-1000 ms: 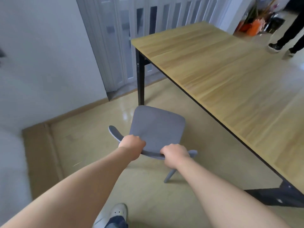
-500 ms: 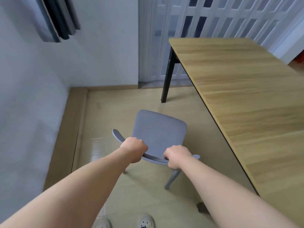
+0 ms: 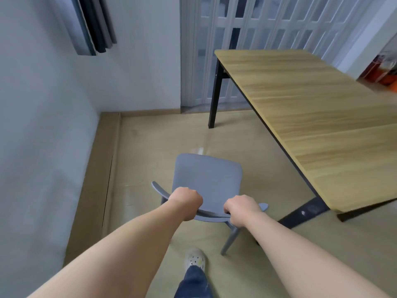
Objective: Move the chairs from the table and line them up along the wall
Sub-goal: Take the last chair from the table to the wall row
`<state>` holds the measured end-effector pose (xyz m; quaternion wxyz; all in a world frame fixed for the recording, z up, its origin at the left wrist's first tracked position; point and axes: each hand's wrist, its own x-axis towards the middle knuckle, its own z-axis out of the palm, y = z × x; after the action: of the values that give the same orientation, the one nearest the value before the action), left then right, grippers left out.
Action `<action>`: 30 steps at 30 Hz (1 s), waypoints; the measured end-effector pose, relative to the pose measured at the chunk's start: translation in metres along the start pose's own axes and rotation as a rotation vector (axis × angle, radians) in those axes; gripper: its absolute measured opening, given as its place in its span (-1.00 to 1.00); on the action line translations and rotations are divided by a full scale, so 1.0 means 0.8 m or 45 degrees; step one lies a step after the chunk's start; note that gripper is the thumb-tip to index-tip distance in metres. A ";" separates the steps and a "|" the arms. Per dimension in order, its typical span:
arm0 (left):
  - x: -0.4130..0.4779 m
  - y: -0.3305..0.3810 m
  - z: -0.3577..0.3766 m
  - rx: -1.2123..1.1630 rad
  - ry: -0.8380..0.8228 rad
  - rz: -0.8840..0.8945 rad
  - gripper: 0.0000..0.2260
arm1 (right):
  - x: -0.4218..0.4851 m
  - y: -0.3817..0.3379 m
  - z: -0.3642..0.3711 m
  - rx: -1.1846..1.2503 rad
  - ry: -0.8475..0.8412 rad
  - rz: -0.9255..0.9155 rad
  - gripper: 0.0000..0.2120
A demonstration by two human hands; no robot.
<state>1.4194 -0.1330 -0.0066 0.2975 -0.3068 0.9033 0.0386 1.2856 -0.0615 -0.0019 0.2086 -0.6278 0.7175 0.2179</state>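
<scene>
Two hands grip the curved top rail of a grey chair [image 3: 207, 177], the left hand [image 3: 186, 202] and right hand [image 3: 241, 209] each with fingers curled over it. The chair stands on the floor [image 3: 150, 151] between the wall [image 3: 43, 125] and the wooden table [image 3: 311, 108], apart from both. A folding door [image 3: 247, 29] lies beyond.
</scene>
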 end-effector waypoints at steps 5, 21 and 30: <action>-0.072 0.057 0.039 0.002 0.028 0.063 -0.85 | -0.085 -0.019 0.059 -0.002 0.027 0.007 -0.69; -0.218 0.304 0.095 0.021 -0.049 0.076 -0.75 | -0.315 0.033 0.216 0.026 0.108 0.058 -0.78; -0.261 0.527 0.107 -0.055 -0.054 0.296 -0.89 | -0.486 0.144 0.321 0.028 0.014 0.237 -0.77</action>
<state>1.3522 0.3406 -0.0072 0.3036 -0.2055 0.9251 0.0987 1.2266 0.4148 0.0166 0.1906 -0.5571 0.7763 0.2250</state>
